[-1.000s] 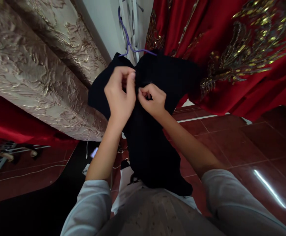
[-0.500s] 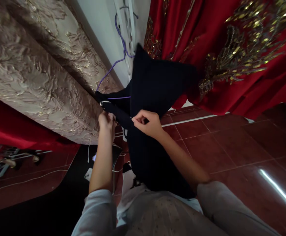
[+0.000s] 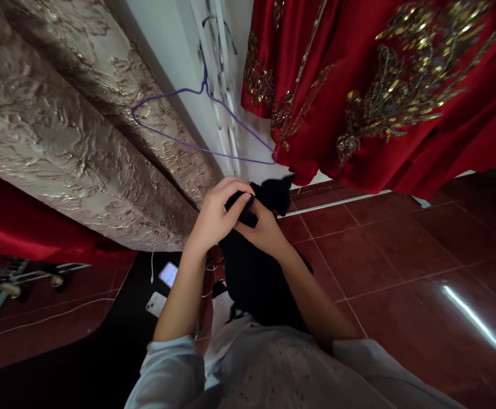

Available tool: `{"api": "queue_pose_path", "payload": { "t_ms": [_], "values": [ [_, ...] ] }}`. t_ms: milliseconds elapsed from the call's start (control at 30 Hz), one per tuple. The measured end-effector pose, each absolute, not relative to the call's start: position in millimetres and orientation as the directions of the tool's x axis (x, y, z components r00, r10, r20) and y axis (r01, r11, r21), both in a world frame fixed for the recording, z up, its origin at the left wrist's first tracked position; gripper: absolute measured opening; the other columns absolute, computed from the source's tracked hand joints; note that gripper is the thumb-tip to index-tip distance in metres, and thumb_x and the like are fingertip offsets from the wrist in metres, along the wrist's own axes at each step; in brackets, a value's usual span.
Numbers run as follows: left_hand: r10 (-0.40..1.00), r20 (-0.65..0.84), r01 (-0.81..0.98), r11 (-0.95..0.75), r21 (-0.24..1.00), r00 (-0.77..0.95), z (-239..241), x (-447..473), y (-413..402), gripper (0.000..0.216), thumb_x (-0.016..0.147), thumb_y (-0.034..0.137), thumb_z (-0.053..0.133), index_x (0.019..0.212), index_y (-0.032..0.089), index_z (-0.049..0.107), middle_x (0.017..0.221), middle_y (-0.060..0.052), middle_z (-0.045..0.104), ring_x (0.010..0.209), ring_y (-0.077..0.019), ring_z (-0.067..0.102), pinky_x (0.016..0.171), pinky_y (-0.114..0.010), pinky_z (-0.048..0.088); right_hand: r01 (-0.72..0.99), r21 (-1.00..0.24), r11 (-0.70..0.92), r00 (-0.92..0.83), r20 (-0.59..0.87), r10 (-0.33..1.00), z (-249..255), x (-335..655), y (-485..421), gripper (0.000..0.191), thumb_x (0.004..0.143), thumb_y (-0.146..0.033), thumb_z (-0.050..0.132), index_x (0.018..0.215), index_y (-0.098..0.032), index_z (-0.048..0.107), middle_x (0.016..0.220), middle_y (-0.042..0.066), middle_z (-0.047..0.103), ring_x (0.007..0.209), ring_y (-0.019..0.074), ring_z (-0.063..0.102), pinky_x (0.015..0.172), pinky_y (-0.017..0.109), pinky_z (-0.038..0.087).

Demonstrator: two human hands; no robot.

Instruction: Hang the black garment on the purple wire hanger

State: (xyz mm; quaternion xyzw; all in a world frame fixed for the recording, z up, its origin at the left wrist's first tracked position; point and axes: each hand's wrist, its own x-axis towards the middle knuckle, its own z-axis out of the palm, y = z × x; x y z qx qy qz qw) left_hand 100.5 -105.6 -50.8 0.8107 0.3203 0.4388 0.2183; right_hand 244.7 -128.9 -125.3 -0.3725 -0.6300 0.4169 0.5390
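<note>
A black cloth garment [image 3: 251,278] hangs bunched in front of my body; its exact kind is hard to make out. My left hand [image 3: 220,213] is closed around a gathered part of it, thumb pressed toward the fingertips. Touching it from the right, my right hand [image 3: 265,227] grips the same bunched cloth. A loose dark end [image 3: 278,196] of the garment pokes out beyond my fingers. Above both hands, a purple wire hanger [image 3: 205,149] hangs bare from a white rack [image 3: 224,85].
Beige embossed fabric [image 3: 81,142] hangs at left, a red gown with gold sequins [image 3: 358,113] at right. Two phones, one lit [image 3: 169,274] and one face down [image 3: 156,304], lie on a black tabletop [image 3: 115,335] with a white cable. Red tiles [image 3: 384,250] cover the floor.
The black garment has come off the purple hanger, which now hangs bare. Both hands have drawn together and bunched the cloth, which was spread out before.
</note>
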Motion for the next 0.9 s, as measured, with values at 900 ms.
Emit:
{"api": "queue_pose_path", "payload": {
  "t_ms": [900],
  "values": [
    [0.907,0.398,0.673,-0.383,0.633,0.141,-94,-88,-34,0.028,0.088,0.000,0.053,0.071,0.018,0.066,0.082,-0.004,0.065,0.083,-0.0221,0.059,0.083,-0.030,0.042,0.444,-0.696,0.564,0.039,0.644,0.764,-90,290,25,0.049,0.088,-0.032,0.068,0.054,-0.021,0.035,0.056,-0.004,0.029,0.055,0.0104,0.033,0.059,0.028,0.038]
  ]
}}
